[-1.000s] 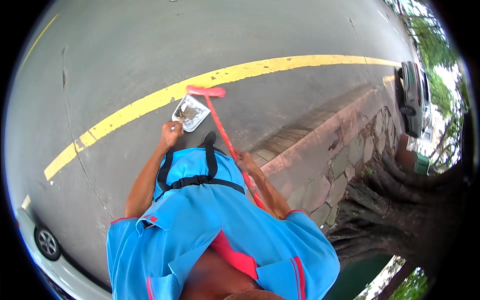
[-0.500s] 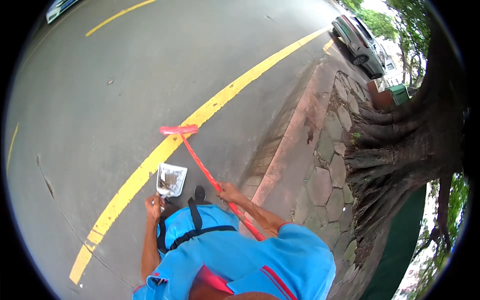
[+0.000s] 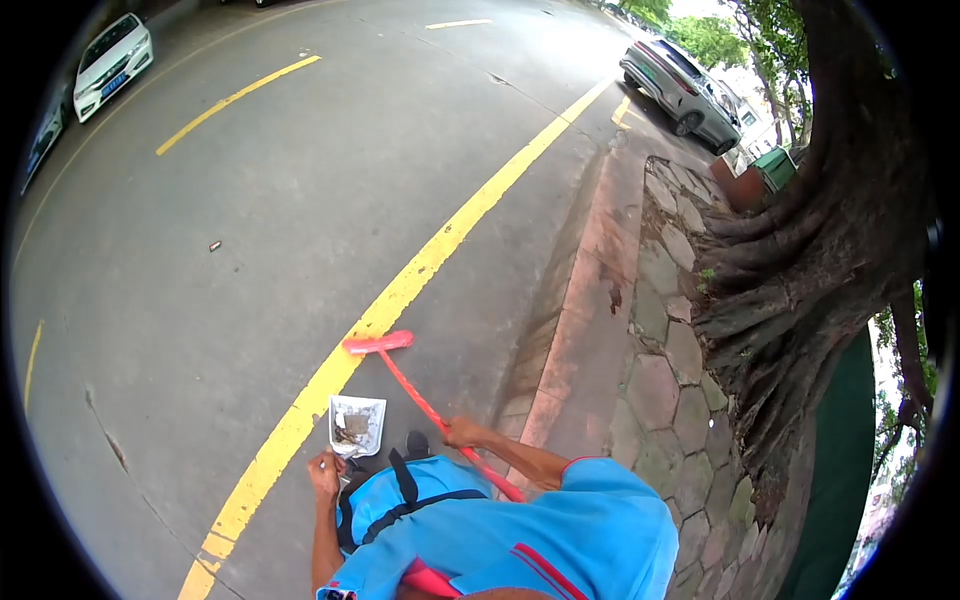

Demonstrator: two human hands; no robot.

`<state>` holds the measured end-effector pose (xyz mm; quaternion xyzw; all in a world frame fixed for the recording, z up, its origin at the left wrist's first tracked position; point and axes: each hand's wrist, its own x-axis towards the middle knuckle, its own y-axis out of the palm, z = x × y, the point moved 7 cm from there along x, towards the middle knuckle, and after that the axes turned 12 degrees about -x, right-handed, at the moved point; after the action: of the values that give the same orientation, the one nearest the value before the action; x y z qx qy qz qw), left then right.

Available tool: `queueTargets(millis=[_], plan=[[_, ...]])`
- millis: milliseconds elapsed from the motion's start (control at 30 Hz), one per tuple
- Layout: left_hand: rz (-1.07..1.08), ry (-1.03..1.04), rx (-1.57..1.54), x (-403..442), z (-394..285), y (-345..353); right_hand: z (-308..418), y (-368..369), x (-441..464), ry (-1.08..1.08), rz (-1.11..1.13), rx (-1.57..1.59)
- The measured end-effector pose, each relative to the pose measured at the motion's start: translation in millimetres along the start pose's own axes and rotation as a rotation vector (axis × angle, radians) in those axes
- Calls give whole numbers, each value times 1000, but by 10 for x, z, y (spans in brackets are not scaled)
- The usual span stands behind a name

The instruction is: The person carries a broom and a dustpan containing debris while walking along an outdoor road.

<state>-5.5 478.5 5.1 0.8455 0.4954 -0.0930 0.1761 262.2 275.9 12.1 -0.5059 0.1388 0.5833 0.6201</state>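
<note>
My left hand (image 3: 325,472) is closed round the handle of a white dustpan (image 3: 358,425), which lies ahead of my feet and has brown debris in it. Wrapped round the red pole is my right hand (image 3: 462,433). That pole belongs to a broom with a red head (image 3: 378,343), which is beyond the dustpan at the yellow road line (image 3: 420,270). The broom head and the dustpan are apart.
A stone kerb (image 3: 570,340) and paving (image 3: 655,390) run along the right, beside a thick tree trunk (image 3: 790,260). A grey car (image 3: 685,90) stands ahead at right, a white car (image 3: 115,62) at upper left. A small object (image 3: 215,246) lies on the road.
The view has tilted up and turned, showing more road and the white car. My hands, dustpan and broom now appear lower in view. Both hands have kept their grips.
</note>
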Motion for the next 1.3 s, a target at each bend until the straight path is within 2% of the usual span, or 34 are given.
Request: queueTargets(millis=[133,233,367,533,667,700,767,833,1033,1167,1300], plan=[[8,-8,3,10,-26,-1,-41,278,-235,-118,171,115],[0,-25,34,13,-24,1,36,334,-437,-76,357,286],[-70,-74,3,-5,7,-18,264,181,-592,-58,394,264],[-37,-41,32,8,30,-25,137,250,-318,21,291,159],[-41,-47,69,-30,-114,41,193,285,-281,-62,280,105],[-69,-38,69,-28,-142,19,195,202,-351,-15,235,113],[-80,-117,42,-26,-61,16,127,149,-349,28,203,105],[-99,-128,54,-38,-26,0,40,130,-292,98,144,287],[-34,-48,106,-16,-10,-9,418,103,14,4,181,361],[-54,-18,54,5,95,-43,473,66,-122,66,182,308],[-97,-93,65,-12,59,15,330,10,51,-30,69,222]])
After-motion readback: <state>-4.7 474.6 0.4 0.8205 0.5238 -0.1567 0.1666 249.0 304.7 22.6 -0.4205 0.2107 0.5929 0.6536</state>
